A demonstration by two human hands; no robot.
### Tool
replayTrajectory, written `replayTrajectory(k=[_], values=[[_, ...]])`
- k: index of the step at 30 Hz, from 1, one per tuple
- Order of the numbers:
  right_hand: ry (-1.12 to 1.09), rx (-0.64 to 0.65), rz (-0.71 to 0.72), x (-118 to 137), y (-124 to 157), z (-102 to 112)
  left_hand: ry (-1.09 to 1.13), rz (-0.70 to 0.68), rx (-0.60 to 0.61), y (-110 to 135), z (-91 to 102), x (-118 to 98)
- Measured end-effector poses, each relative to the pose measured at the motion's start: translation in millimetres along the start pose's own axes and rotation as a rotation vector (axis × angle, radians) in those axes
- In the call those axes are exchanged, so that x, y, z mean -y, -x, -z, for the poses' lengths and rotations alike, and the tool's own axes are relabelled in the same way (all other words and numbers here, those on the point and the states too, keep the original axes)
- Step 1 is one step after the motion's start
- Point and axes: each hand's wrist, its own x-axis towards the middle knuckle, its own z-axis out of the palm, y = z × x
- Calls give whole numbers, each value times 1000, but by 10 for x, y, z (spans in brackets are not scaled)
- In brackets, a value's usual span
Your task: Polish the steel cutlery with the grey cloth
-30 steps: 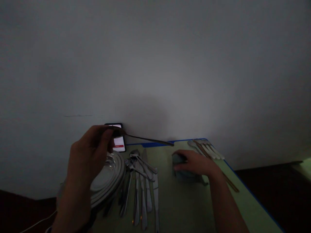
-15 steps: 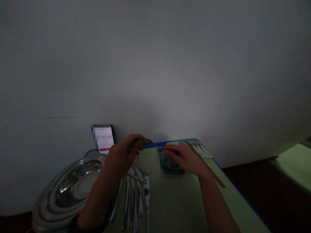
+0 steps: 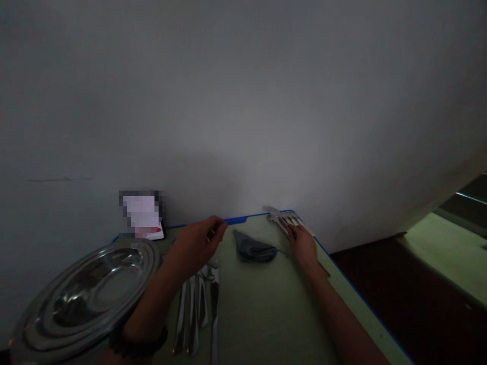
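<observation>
Right hand (image 3: 303,247): is closing thumb and fingers in a narrow pinch on a metal utensil (image 3: 282,223), kind too dim to tell; is reaching toward the far right corner of the table (image 3: 274,319).
Right cutlery group (image 3: 291,218): is lying fanned at that corner, just beyond the fingertips, pale handles pointing toward the near right; is partly merging with the held utensil.
Chopsticks (image 3: 324,271): are showing only a near end past the right wrist.
Left hand (image 3: 201,243): is hovering over the far end of the left cutlery pile (image 3: 193,309), fingers curling toward the thumb; whether anything is being held, cannot tell.
Left cutlery pile: is spreading between plates and cloth, several handles pointing nearward.
Cloth (image 3: 254,249): grey, crumpled; is lying between the two hands.
Metal plates (image 3: 114,286): are sitting stacked at left, beside the left forearm.
Phone (image 3: 146,215): is leaning upright against the wall (image 3: 243,101), screen pixelated.
Wristband (image 3: 139,343): dark; is circling the left wrist.
</observation>
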Motion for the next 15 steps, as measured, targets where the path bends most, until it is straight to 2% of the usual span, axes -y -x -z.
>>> replayTrajectory(k=[6, 15], values=[[160, 101, -4, -13, -114, -2, -51, 1, 18, 3, 47, -89], [216, 140, 5, 17, -116, -70, -75, -45, 70, 31, 51, -124]])
